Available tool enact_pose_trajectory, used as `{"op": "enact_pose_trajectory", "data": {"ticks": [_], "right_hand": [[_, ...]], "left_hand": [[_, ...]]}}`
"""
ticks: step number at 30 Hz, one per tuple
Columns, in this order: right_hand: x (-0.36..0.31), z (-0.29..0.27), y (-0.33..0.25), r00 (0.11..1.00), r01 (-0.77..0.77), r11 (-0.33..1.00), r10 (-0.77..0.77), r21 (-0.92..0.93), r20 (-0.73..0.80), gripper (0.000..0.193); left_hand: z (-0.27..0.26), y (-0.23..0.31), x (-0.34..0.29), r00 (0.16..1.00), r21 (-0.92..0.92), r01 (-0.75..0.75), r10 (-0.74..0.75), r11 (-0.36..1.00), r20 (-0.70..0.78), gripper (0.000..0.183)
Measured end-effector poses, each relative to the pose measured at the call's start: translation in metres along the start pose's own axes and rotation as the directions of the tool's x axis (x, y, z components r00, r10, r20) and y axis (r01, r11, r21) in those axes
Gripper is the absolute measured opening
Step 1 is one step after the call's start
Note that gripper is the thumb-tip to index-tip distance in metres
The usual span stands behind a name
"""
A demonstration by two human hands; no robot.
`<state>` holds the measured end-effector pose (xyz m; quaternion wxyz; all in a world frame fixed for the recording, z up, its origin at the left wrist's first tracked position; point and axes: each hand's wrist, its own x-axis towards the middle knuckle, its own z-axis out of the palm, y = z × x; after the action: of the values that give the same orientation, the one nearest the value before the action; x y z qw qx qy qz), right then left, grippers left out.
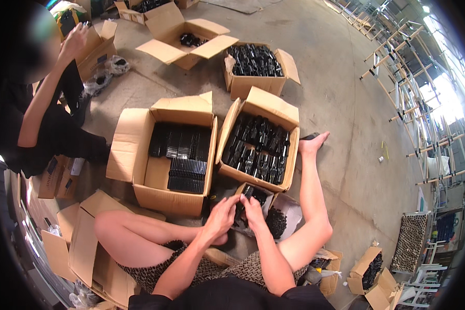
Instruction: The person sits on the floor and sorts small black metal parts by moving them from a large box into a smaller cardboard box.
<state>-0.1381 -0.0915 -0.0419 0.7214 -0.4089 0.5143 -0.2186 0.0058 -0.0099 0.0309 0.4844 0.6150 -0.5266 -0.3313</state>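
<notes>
My left hand [221,218] and my right hand [252,211] meet in front of me between my bent legs. Fingers of both are closed and their tips come together. Whatever lies between them is too small and hidden to make out. Just beyond sits a small box of black parts [257,192], partly covered by my right hand. Beside my right wrist, small black pieces [276,222] lie heaped in a pale open container [294,213].
Ahead stand a cardboard box [168,201] with flat black pieces in rows and another box [275,107] full of glossy black parts. Two more open boxes [258,85] are farther off. A person [33,119] sits at left. Metal frames [398,77] stand at right.
</notes>
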Motion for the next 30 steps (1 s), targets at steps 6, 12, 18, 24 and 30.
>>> {"op": "enact_pose_trajectory", "data": {"ticks": [6, 12, 18, 24, 30], "right_hand": [[0.014, -0.024, -0.076, 0.876, 0.272, 0.859, -0.408, -0.434, -0.258, 0.027], [0.085, -0.039, -0.122, 0.686, 0.281, 0.532, -0.693, -0.798, -0.221, 0.039], [0.106, -0.038, -0.069, 0.851, 0.071, 0.444, -0.495, -0.893, -0.178, 0.035], [0.098, -0.030, -0.072, 0.755, 0.213, 0.493, -0.630, -0.843, -0.179, 0.022], [0.108, -0.037, -0.079, 0.786, 0.180, 0.533, -0.583, -0.827, -0.204, 0.021]], "left_hand": [[-0.056, -0.018, 0.013, 0.942, -0.161, 0.280, -0.303, 0.946, -0.144, 0.030], [-0.108, -0.025, 0.037, 0.901, -0.161, 0.268, -0.306, 0.950, -0.308, 0.023], [-0.171, -0.102, 0.079, 0.860, 0.323, 0.453, -0.312, 0.831, -0.403, 0.020], [-0.207, -0.198, 0.052, 0.646, 0.341, 0.747, -0.743, 0.571, -0.172, 0.022], [-0.201, -0.208, 0.056, 0.612, 0.044, 0.789, -0.790, 0.613, 0.033, 0.026]]}}
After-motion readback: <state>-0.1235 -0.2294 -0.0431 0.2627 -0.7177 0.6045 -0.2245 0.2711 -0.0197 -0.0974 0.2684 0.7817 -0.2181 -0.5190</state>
